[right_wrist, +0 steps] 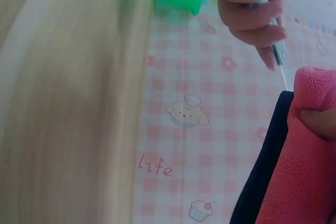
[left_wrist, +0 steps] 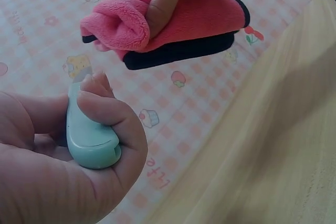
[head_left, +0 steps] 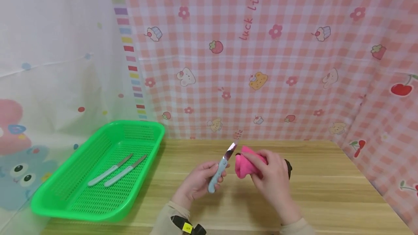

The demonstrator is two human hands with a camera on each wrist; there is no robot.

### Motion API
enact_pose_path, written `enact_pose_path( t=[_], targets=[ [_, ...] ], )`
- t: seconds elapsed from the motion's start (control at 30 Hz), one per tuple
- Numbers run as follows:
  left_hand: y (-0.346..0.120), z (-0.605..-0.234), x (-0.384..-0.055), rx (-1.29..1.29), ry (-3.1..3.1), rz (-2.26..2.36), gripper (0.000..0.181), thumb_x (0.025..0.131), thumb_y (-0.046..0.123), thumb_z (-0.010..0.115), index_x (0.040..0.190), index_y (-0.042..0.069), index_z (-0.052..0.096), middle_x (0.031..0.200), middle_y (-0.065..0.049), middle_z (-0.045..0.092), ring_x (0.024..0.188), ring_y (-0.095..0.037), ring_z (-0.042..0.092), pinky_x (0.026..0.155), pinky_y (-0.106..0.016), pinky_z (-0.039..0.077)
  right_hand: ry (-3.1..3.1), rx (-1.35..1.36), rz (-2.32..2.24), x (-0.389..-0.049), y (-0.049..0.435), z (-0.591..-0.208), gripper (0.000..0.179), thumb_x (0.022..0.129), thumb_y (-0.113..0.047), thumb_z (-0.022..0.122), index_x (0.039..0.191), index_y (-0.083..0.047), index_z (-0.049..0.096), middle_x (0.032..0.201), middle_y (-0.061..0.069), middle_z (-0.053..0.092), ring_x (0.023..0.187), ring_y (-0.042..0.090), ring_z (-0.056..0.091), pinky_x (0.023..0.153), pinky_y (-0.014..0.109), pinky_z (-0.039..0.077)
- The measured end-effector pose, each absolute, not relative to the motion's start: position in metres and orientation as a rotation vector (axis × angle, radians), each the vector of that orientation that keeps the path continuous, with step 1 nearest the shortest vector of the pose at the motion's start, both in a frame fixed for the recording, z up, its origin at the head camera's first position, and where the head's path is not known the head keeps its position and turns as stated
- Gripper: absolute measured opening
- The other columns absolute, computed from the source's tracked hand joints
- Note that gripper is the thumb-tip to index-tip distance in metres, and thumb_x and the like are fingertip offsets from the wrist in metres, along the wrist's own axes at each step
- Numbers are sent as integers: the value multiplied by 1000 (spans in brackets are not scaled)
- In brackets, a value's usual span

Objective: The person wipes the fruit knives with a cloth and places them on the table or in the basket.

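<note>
My left hand [head_left: 204, 178] grips the pale blue-green handle of a small paring knife [head_left: 218, 177], its blade tilted up and to the right. In the left wrist view the fingers curl round the knife handle [left_wrist: 92, 135], and most of the blade is hidden. My right hand [head_left: 272, 173] holds a folded pink cloth [head_left: 246, 164] with dark edging just right of the blade. The right wrist view shows the plush cloth [right_wrist: 302, 166] close by the blade tip, with the thumb pressed on it. Both hands are raised over the wooden table.
A green plastic basket [head_left: 137, 191] with slotted walls stands on the left of the wooden table [head_left: 326, 198]. Two similar knives [head_left: 112, 173] lie inside it, blades pointing away. A pink checked curtain [head_left: 228, 64] hangs behind the table and along its right side.
</note>
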State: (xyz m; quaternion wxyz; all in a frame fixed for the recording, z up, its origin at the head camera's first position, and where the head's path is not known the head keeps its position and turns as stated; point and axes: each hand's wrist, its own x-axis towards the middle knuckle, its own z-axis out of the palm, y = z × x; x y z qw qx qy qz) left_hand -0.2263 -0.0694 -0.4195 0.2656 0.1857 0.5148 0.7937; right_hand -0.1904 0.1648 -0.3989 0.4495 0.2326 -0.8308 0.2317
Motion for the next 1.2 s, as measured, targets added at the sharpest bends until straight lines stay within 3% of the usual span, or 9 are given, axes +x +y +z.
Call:
enact_pose_path(
  t=[0.2, 0.37, 0.8, 0.93, 1.2],
  targets=[
    [-69, -419, -225, 489, 1398, 2116, 32, 108, 15, 36, 120, -3, 60, 88, -2, 61, 70, -7, 53, 58, -17, 45, -2030, 637, 546, -191, 157, -398, 54, 70, 3, 76, 115, -25, 73, 105, 14, 60, 91, 34, 56, 81, 50, 43],
    [-68, -419, -224, 506, 1401, 2100, 27, 108, 14, 37, 103, 9, 63, 87, -2, 61, 70, -7, 52, 57, -17, 45, -1998, 676, 499, -195, 151, -400, 52, 71, 3, 74, 116, -25, 73, 104, 13, 60, 90, 34, 56, 80, 50, 44],
    [-67, -419, -222, 499, 1469, 2099, 26, 107, 15, 40, 105, 14, 66, 83, -1, 59, 67, -7, 51, 56, -17, 44, -1979, 669, 390, -205, 141, -403, 47, 75, 4, 64, 110, -25, 74, 107, 15, 63, 94, 35, 57, 81, 53, 43],
    [-67, -420, -223, 496, 1474, 2103, 25, 107, 15, 40, 106, 11, 65, 82, -2, 58, 67, -7, 50, 55, -17, 43, -1972, 655, 380, -207, 142, -403, 45, 75, 4, 63, 108, -25, 75, 106, 15, 62, 94, 36, 58, 81, 53, 43],
    [-68, -420, -224, 496, 1492, 2090, 37, 108, 15, 40, 127, -13, 53, 83, -2, 58, 67, -6, 50, 55, -16, 43, -2002, 613, 387, -213, 149, -399, 49, 72, 8, 65, 108, -24, 75, 107, 15, 61, 91, 39, 56, 80, 55, 43]
  ],
)
